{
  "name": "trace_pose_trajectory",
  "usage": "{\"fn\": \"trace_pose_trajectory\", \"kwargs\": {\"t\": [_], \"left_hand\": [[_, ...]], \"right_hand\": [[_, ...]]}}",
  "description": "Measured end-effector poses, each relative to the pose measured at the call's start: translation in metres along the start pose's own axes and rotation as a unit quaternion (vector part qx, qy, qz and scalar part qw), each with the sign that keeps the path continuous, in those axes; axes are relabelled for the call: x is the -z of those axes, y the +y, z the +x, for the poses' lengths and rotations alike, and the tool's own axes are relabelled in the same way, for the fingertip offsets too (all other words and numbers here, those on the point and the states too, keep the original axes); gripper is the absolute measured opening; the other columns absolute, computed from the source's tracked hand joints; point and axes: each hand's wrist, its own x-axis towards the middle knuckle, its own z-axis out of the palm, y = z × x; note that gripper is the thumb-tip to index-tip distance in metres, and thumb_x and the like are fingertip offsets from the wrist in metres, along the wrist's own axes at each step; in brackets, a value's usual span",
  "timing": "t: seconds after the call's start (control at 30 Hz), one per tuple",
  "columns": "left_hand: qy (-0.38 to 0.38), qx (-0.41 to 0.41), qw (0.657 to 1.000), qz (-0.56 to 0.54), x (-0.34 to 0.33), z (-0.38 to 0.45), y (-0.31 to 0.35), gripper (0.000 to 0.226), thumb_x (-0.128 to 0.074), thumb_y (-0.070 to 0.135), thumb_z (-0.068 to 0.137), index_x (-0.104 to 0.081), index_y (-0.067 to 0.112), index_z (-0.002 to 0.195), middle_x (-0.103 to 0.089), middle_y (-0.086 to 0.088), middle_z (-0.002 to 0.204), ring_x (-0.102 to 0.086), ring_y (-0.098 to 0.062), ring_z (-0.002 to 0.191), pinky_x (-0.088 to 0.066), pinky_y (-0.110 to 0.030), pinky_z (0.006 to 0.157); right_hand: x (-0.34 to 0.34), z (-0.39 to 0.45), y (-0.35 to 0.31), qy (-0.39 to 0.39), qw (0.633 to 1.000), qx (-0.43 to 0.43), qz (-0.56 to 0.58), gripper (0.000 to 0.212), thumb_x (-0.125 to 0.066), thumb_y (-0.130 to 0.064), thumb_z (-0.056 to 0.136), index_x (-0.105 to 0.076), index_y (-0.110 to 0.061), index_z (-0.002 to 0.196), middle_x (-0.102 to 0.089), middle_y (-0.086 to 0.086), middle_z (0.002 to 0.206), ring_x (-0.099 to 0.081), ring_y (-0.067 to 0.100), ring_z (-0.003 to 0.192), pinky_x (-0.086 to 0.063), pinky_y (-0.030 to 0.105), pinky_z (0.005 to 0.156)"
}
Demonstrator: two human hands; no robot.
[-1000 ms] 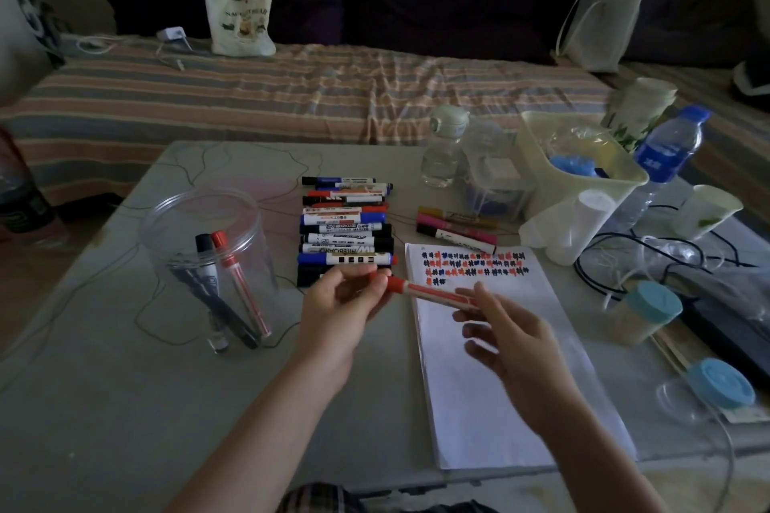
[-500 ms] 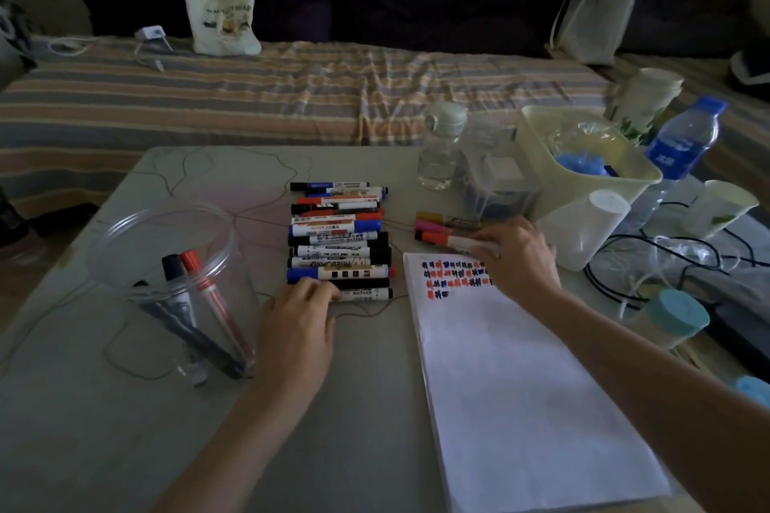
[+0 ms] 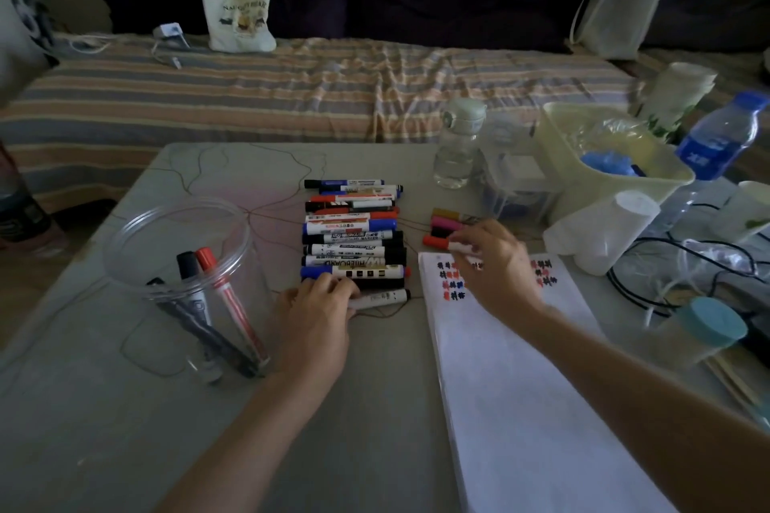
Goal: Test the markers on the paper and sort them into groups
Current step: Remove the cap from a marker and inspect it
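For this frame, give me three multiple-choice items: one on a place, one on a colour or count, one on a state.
1. Where is the right hand setting the red-capped marker?
A. in the clear jar
B. in the small group just beyond the paper's top edge
C. in the yellow bin

2. What colours are the test marks on the paper?
A. red, blue and black
B. green only
C. yellow and purple

3. How do the markers in the clear jar stand?
A. flat on the table
B. leaning against its wall, caps up
C. caps down

Key: 1 B, it lies nearest of the pink and yellow-capped markers there; 2 A, rows of those colours show beside the hand; 3 B, black and red caps point up.
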Motion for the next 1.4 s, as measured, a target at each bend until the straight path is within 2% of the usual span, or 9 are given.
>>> {"fn": "trace_pose_trajectory", "kwargs": {"t": [0.17,0.27,0.37,0.5,0.67,0.83,0.93,1.13,1.4], "left_hand": [[-0.015,-0.054,0.982,-0.181,0.019,-0.002,0.023,0.018,-0.071,0.016,0.085,-0.073,0.022,0.102,-0.060,0.012,0.095,-0.058,-0.004,0.087,-0.040,-0.014,0.075],[-0.037,-0.041,0.945,-0.322,0.036,-0.005,0.037,0.021,-0.082,0.020,0.073,-0.073,0.027,0.091,-0.066,0.022,0.082,-0.061,0.008,0.083,-0.042,-0.002,0.071],[-0.069,0.078,0.856,-0.507,0.045,-0.010,0.043,0.022,-0.083,0.014,0.071,-0.072,0.024,0.087,-0.074,0.008,0.087,-0.068,-0.005,0.088,-0.050,-0.013,0.075],[-0.127,0.208,0.657,-0.713,0.046,-0.022,0.053,0.028,-0.073,0.014,0.072,-0.072,0.010,0.100,-0.073,-0.010,0.105,-0.067,-0.022,0.106,-0.055,-0.023,0.079],[-0.165,0.202,0.635,-0.727,0.053,-0.028,0.067,0.023,-0.056,0.011,0.092,-0.061,0.003,0.113,-0.073,-0.010,0.109,-0.068,-0.021,0.105,-0.053,-0.034,0.088],[-0.088,0.246,0.666,-0.699,0.043,-0.029,0.083,0.016,-0.057,0.009,0.093,-0.064,0.003,0.106,-0.075,-0.012,0.093,-0.072,-0.022,0.093,-0.059,-0.029,0.078],[0.002,0.324,0.600,-0.731,0.042,-0.015,0.068,0.013,-0.058,0.011,0.093,-0.063,0.001,0.100,-0.074,-0.011,0.082,-0.073,-0.020,0.081,-0.060,-0.025,0.072],[-0.067,0.050,0.887,-0.455,0.016,-0.022,0.048,0.007,-0.065,0.018,0.089,-0.061,0.018,0.095,-0.071,0.005,0.084,-0.069,-0.005,0.078,-0.058,-0.024,0.074],[-0.082,-0.054,0.966,-0.239,-0.032,-0.003,0.053,0.017,-0.062,0.029,0.092,-0.060,0.024,0.108,-0.058,0.012,0.111,-0.052,0.005,0.079,-0.042,-0.006,0.065]], "right_hand": [[0.018,-0.040,-0.052,-0.148,0.986,0.079,0.005,0.053,-0.029,-0.058,0.097,-0.055,-0.027,0.132,-0.067,-0.007,0.119,-0.060,0.008,0.108,-0.039,0.036,0.103],[0.041,-0.061,-0.066,-0.220,0.973,0.050,0.052,0.054,-0.025,-0.066,0.091,-0.059,-0.033,0.118,-0.065,-0.017,0.082,-0.060,0.000,0.070,-0.045,0.015,0.068],[0.059,-0.079,-0.065,-0.240,0.961,-0.031,0.136,0.028,-0.042,-0.052,0.096,-0.061,-0.034,0.088,-0.056,-0.011,0.066,-0.052,0.004,0.057,-0.042,0.021,0.053],[0.072,-0.095,-0.069,-0.276,0.913,-0.138,0.267,0.021,-0.047,-0.031,0.102,-0.068,-0.026,0.099,-0.065,-0.008,0.073,-0.052,0.003,0.057,-0.043,0.018,0.053],[0.070,-0.105,-0.084,-0.252,0.845,-0.240,0.407,0.031,-0.046,-0.036,0.102,-0.073,-0.020,0.102,-0.058,-0.008,0.062,-0.047,0.006,0.052,-0.041,0.019,0.054],[0.065,-0.110,-0.091,-0.118,0.940,-0.165,0.274,0.041,-0.046,-0.047,0.095,-0.071,-0.019,0.079,-0.049,-0.008,0.050,-0.040,0.004,0.044,-0.032,0.020,0.047],[0.066,-0.123,-0.077,-0.047,0.990,-0.025,0.130,0.030,-0.055,-0.040,0.097,-0.067,-0.020,0.080,-0.048,-0.009,0.053,-0.044,0.010,0.047,-0.034,0.025,0.045],[0.065,-0.132,-0.035,-0.069,0.952,-0.211,0.209,0.023,-0.057,-0.020,0.097,-0.061,-0.038,0.110,-0.069,-0.007,0.087,-0.064,0.008,0.059,-0.053,0.022,0.052],[0.067,-0.091,-0.016,0.033,0.899,-0.233,0.369,0.040,-0.049,-0.001,0.098,-0.072,-0.033,0.108,-0.073,-0.013,0.104,-0.070,0.018,0.095,-0.062,0.037,0.077]]}}
